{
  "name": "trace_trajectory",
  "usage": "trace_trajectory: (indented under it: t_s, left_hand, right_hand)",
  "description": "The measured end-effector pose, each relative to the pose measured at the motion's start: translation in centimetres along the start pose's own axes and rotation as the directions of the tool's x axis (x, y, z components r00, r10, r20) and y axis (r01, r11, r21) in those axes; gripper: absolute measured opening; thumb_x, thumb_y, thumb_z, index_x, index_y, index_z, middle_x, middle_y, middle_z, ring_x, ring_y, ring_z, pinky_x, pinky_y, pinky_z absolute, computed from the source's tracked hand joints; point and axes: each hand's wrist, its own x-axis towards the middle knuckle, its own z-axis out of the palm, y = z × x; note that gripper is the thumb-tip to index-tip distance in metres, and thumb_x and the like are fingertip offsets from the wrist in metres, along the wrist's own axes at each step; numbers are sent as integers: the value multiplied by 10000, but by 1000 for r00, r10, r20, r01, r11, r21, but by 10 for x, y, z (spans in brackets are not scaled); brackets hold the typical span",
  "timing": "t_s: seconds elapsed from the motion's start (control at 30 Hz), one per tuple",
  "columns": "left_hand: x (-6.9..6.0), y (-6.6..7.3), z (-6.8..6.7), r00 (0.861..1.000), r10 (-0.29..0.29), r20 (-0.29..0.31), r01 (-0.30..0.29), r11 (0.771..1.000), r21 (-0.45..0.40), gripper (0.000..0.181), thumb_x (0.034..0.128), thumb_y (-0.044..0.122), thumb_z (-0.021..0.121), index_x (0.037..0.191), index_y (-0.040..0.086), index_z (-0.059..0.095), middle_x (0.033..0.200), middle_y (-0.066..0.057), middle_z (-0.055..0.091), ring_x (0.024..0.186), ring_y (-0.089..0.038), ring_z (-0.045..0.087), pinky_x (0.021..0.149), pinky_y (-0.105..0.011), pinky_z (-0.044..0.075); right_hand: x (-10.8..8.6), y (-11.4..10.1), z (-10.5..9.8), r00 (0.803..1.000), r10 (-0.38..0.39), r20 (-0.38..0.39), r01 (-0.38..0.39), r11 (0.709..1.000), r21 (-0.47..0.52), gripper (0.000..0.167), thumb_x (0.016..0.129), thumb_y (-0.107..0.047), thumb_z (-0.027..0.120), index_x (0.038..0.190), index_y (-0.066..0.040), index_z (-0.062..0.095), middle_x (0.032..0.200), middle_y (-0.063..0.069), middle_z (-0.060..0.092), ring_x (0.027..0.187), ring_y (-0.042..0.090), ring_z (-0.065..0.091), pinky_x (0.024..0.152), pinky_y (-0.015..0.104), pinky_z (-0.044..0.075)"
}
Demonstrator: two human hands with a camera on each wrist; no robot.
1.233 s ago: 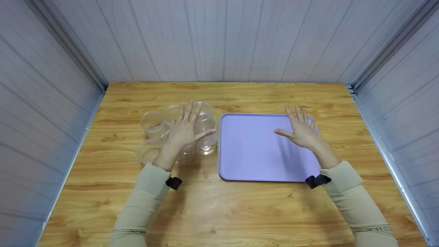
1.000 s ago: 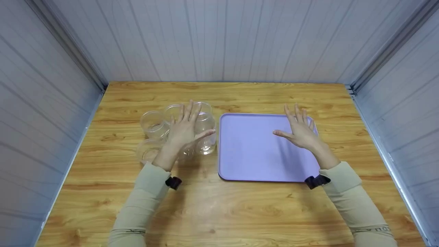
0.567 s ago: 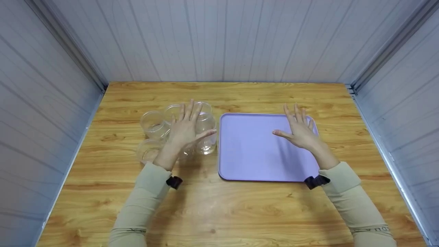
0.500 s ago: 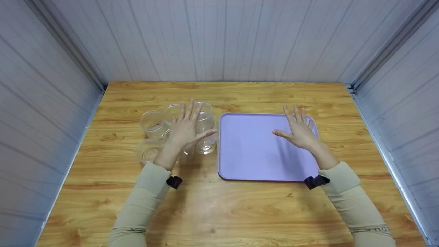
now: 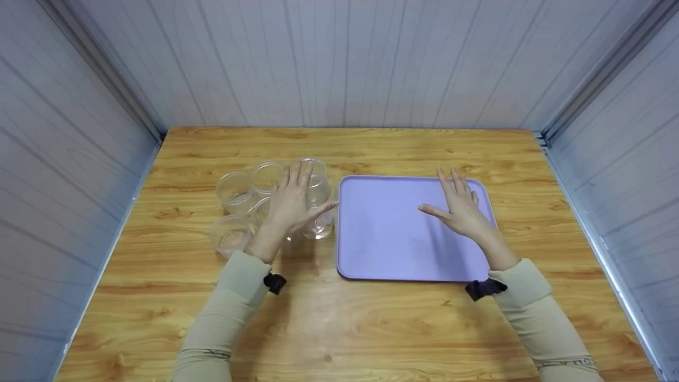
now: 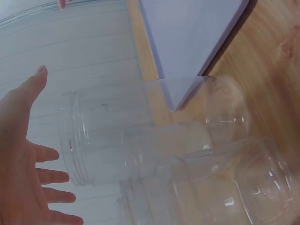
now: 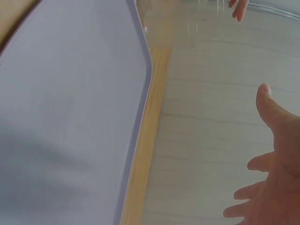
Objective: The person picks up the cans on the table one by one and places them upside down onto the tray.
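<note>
Several clear plastic jars with threaded open mouths stand close together left of centre, among them a back-left jar (image 5: 233, 193), a front-left jar (image 5: 231, 239) and a right-hand jar (image 5: 320, 225). My left hand (image 5: 290, 207) hovers over the group with spread fingers and hides part of it. In the left wrist view, a gap shows between the left fingers and the nearest jar (image 6: 112, 136). A lilac rectangular tray (image 5: 392, 239) lies right of the jars with nothing on it. Above its right part, my right hand (image 5: 467, 215) is held with fingers spread, holding nothing.
The wooden table (image 5: 339, 329) runs up to a pale panelled wall (image 5: 345, 63) at the back. Similar walls close off the left and right sides. A dark strap device (image 5: 485, 289) sits at the right wrist, with another on the left.
Both hands have shifted slightly toward the front of the table; the left has drifted a little right and the right a little left. Jars and tray stay in place.
</note>
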Motion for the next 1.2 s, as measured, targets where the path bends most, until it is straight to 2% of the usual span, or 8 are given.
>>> trace_trajectory:
  t_s: [0.2,0.37,0.63,0.77,1.0,1.1,1.2]
  left_hand:
    - [2,-2,7,1000,-13,-27,12,1000,-8,1010,715,742,409,1405,42,178,1430,-189,172,1269,-408,188,963,-572,239]
    - [4,-2,11,999,-18,-47,17,1000,-22,994,727,730,409,1391,17,211,1413,-200,212,1257,-409,219,966,-549,260]
    - [7,-1,18,989,16,-148,-26,998,-66,921,739,644,517,1336,-28,320,1359,-228,300,1223,-385,301,984,-473,287]
    - [8,-1,20,987,8,-161,-21,997,-78,904,741,651,506,1318,-27,351,1332,-225,338,1215,-384,314,993,-454,281]
    - [8,-2,23,984,11,-177,-32,993,-118,863,745,618,534,1292,-32,385,1271,-229,400,1188,-386,347,984,-443,300]
    - [7,-2,23,983,2,-182,-26,991,-129,842,745,591,557,1280,-39,398,1258,-229,409,1173,-365,368,973,-434,318]
    - [6,-2,23,982,-15,-187,-12,990,-143,822,738,556,591,1274,-40,409,1253,-237,411,1158,-365,383,964,-437,329]
  right_hand:
    - [-1,-2,7,999,-28,-41,30,998,50,899,807,-502,553,1431,-100,46,1440,231,-15,1275,457,-4,939,667,15]
    - [-4,-4,13,995,-42,-88,54,989,139,873,809,-462,577,1429,-93,86,1447,207,27,1282,441,23,946,661,74]
    - [-9,-6,23,981,-60,-184,108,958,265,792,823,-375,601,1411,-56,177,1426,197,152,1293,362,139,1006,545,163]
    - [-11,-4,28,978,-50,-201,116,937,329,748,835,-335,599,1399,-39,206,1412,204,184,1279,372,171,999,549,177]
    - [-27,-36,21,983,12,-182,71,895,439,630,875,-138,556,1363,66,215,1374,275,206,1232,440,223,958,574,243]
    - [-28,-36,25,981,33,-189,61,880,471,610,876,-132,553,1361,58,234,1365,268,236,1221,435,256,948,556,278]
    - [-27,-33,30,981,57,-186,50,851,523,596,875,-132,555,1360,41,254,1364,255,255,1212,425,284,945,538,297]
